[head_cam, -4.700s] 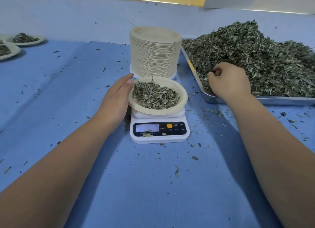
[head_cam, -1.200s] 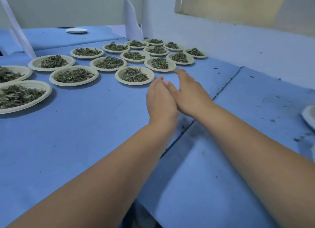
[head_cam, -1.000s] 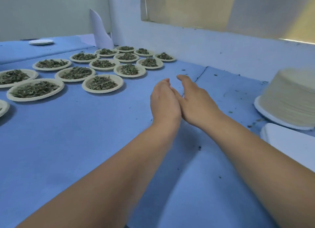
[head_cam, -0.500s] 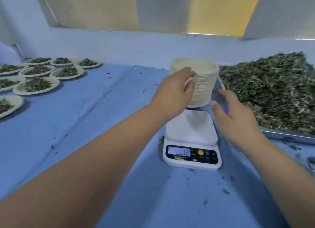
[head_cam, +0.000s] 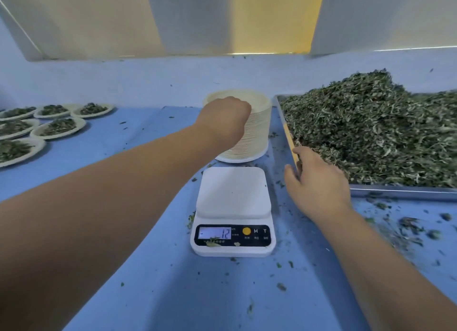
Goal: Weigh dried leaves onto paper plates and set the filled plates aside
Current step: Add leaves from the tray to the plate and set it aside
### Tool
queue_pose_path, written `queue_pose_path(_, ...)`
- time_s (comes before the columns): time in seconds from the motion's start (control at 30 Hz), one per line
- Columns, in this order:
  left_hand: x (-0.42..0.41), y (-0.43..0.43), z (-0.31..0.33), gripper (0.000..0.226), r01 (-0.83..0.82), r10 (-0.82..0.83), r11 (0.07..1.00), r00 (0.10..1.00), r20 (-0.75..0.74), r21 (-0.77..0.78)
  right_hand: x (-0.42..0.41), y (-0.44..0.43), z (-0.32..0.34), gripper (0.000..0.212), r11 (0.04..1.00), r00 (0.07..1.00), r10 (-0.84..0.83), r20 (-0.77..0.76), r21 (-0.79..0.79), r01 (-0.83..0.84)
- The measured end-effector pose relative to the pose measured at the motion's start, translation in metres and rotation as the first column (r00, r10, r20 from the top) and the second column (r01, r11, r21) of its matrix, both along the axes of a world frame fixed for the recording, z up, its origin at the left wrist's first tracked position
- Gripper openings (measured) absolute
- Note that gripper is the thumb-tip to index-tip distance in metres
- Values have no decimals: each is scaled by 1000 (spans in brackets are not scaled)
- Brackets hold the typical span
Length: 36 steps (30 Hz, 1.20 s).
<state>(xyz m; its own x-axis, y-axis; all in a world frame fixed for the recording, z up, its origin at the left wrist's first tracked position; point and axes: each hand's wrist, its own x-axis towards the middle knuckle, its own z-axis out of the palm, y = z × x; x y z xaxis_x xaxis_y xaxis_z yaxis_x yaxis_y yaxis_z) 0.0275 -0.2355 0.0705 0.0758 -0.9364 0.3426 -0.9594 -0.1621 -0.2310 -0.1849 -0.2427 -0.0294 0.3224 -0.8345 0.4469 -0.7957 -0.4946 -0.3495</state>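
Observation:
A tall stack of empty paper plates (head_cam: 257,133) stands behind the white scale (head_cam: 233,210), whose platform is bare and whose display reads -12. My left hand (head_cam: 223,119) is curled over the near top edge of the stack, fingers on its rim. My right hand (head_cam: 316,182) reaches with relaxed fingers to the near left corner of the metal tray (head_cam: 400,191), touching the heap of dried leaves (head_cam: 376,130) there. Filled plates (head_cam: 58,129) sit at the far left.
The blue table cover (head_cam: 148,269) carries scattered leaf crumbs, mostly right of the scale. A pale blue wall rises behind the stack and tray. The filled plates at the left lie in rows, partly cut off by the frame edge.
The filled plate has left the scale and joined the plates at the left. Both hands came back; my left hand settled on the plate stack and my right moved to the tray's corner.

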Motion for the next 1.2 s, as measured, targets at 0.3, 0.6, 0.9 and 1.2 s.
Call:
queue_pose_path(0.3,4,2,5,30,83,-91,995,970,225,49,2,-3,-5,44,999,1000,-9,-24,-39,8)
queue_pose_path(0.6,5,-3,7,61,202,-197,979,934,299,14,2,-4,-9,44,998,1000,-9,-30,-59,8)
queue_pose_path(0.9,12,-6,12,50,270,-233,956,934,270,-111,2,-5,-10,40,996,1000,-13,-7,-90,12)
queue_pose_path(1.2,10,-1,12,5,64,-61,973,998,20,-220,1,-5,-10,41,997,1000,-8,-14,-71,7)
